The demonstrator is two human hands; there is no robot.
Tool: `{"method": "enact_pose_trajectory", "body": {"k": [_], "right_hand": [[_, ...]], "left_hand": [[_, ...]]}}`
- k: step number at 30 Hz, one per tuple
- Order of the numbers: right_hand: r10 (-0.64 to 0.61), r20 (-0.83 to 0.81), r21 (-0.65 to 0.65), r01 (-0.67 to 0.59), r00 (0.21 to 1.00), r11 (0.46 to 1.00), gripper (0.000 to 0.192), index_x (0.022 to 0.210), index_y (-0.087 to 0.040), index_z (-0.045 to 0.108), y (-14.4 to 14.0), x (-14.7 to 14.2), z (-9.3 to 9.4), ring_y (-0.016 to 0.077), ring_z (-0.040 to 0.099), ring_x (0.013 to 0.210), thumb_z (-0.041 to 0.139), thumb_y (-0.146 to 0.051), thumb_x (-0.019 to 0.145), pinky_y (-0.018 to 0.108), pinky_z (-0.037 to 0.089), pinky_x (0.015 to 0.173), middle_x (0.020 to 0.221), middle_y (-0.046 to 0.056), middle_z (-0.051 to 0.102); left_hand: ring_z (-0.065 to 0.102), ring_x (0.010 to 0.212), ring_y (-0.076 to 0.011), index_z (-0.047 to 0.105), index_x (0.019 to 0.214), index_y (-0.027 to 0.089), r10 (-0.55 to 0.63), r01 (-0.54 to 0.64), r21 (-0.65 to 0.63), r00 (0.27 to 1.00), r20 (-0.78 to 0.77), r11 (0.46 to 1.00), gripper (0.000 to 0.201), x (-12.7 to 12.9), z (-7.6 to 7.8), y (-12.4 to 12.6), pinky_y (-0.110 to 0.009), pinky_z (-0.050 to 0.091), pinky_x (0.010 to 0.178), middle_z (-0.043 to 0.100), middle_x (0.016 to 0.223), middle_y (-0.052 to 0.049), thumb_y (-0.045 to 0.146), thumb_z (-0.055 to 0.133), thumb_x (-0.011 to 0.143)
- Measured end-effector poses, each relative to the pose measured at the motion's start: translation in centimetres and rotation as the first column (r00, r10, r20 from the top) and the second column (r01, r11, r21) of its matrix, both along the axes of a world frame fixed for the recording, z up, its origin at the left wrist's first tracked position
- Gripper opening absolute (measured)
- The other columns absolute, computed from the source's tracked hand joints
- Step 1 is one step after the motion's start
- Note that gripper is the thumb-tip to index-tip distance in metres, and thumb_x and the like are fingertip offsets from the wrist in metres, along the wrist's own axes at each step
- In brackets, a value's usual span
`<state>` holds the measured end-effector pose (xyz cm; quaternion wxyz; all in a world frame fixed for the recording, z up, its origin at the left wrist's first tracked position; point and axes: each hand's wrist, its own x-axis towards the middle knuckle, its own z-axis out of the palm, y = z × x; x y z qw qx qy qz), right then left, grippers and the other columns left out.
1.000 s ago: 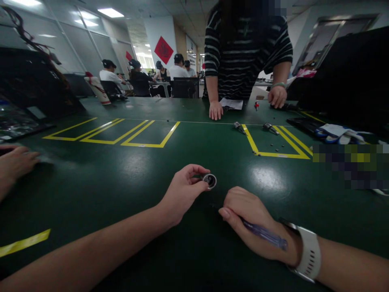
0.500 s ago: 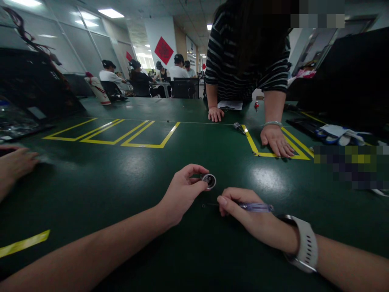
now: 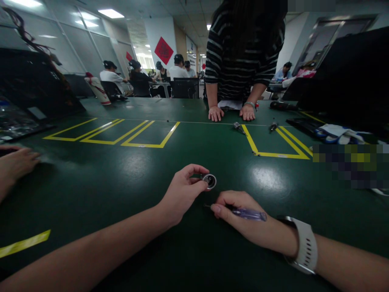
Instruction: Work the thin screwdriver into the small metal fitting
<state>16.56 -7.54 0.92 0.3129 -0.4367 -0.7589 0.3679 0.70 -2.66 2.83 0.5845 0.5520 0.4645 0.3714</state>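
Two hands at work: left hand [image 3: 182,190] pinches a small, light, rigid metal ring [image 3: 209,181] by its rim; right hand [image 3: 240,215] grips a slim screwdriver [image 3: 247,213].

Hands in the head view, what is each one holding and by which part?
The left hand pinches a small round metal part by its near edge. The right hand grips a purple-handled screwdriver by its handle, tip near the part.

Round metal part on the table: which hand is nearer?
Left. The left hand pinches the round metal part at its edge; the right hand, holding a purple-handled screwdriver, sits just below it, apart.
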Motion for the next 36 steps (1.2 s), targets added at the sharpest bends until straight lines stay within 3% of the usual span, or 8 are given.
{"method": "enact_pose_trajectory", "body": {"k": [6,10,14,20,24,29,36], "right_hand": [[-0.147,0.105,0.202,0.123,0.984,0.972,0.042,0.052,-0.018,0.046,-0.6,0.4,0.2,0.0107,0.047,0.05,0.036,-0.029,0.091,0.026,0.035,0.055,0.05,-0.001,0.048],[-0.127,0.122,0.26,0.092,0.984,0.961,0.039,0.056,-0.018,0.047,-0.7,0.3,-0.3,0.0107,0.046,0.051,0.036,-0.029,0.092,0.025,0.034,0.054,0.053,-0.001,0.048],[-0.115,0.07,0.34,0.085,0.991,0.936,0.035,0.061,-0.018,0.048,-0.8,0.4,-0.5,0.0105,0.045,0.053,0.037,-0.027,0.093,0.025,0.035,0.053,0.057,-0.001,0.049],[-0.13,-0.061,0.511,0.143,0.99,0.847,0.021,0.074,-0.016,0.053,-1.0,0.5,-0.1,0.0124,0.049,0.063,0.041,-0.017,0.09,0.026,0.04,0.058,0.067,0.002,0.055],[-0.097,-0.061,0.524,0.115,0.993,0.844,0.009,0.081,-0.016,0.055,-0.8,0.5,-0.2,0.0134,0.053,0.068,0.048,-0.014,0.087,0.027,0.044,0.063,0.074,0.004,0.059],[-0.097,-0.045,0.496,0.106,0.994,0.862,0.009,0.084,-0.019,0.056,-0.8,0.4,-0.3,0.0143,0.055,0.07,0.049,-0.015,0.087,0.028,0.046,0.064,0.077,0.004,0.061],[-0.097,-0.024,0.517,0.095,0.995,0.851,0.009,0.085,-0.018,0.057,-0.8,0.3,-0.1,0.0142,0.055,0.07,0.048,-0.015,0.087,0.028,0.047,0.064,0.077,0.004,0.062]], "left_hand": [[0.063,0.079,-0.0145,0.057,0.094,0.014,-0.022,0.022,0.019,1.0,0.003,1.0,0.025,-0.1,-0.3,0.1,-0.03,0.049,0.077,0.068,0.085,-0.003,0.013,0.063,0.069],[0.063,0.077,-0.0145,0.058,0.092,0.014,-0.005,0.006,0.036,1.0,-0.005,0.999,0.024,0.0,-0.4,0.1,-0.03,0.049,0.075,0.068,0.084,-0.004,0.012,0.062,0.069],[0.063,0.079,-0.0147,0.059,0.092,0.014,-0.008,0.008,0.042,1.0,0.003,0.999,0.024,0.0,-0.3,0.0,-0.029,0.049,0.076,0.068,0.086,-0.004,0.012,0.062,0.068],[0.063,0.078,-0.0149,0.061,0.091,0.013,-0.008,0.008,0.038,1.0,-0.005,0.999,0.024,0.0,0.0,-0.2,-0.029,0.049,0.076,0.068,0.084,-0.004,0.012,0.062,0.067],[0.063,0.077,-0.0145,0.063,0.093,0.013,-0.035,0.035,0.021,0.999,-0.012,0.999,0.027,0.1,-0.1,-0.5,-0.028,0.05,0.075,0.069,0.084,-0.004,0.012,0.062,0.066],[0.065,0.076,-0.0147,0.066,0.094,0.013,-0.075,0.075,0.023,0.997,-0.03,0.997,0.028,0.2,0.0,-0.8,-0.028,0.051,0.076,0.071,0.084,-0.004,0.013,0.061,0.067],[0.066,0.078,-0.0166,0.069,0.09,0.015,-0.08,0.096,0.143,0.99,-0.117,0.985,0.024,0.1,0.0,-1.0,-0.028,0.052,0.074,0.071,0.086,-0.004,0.014,0.059,0.068]]}}
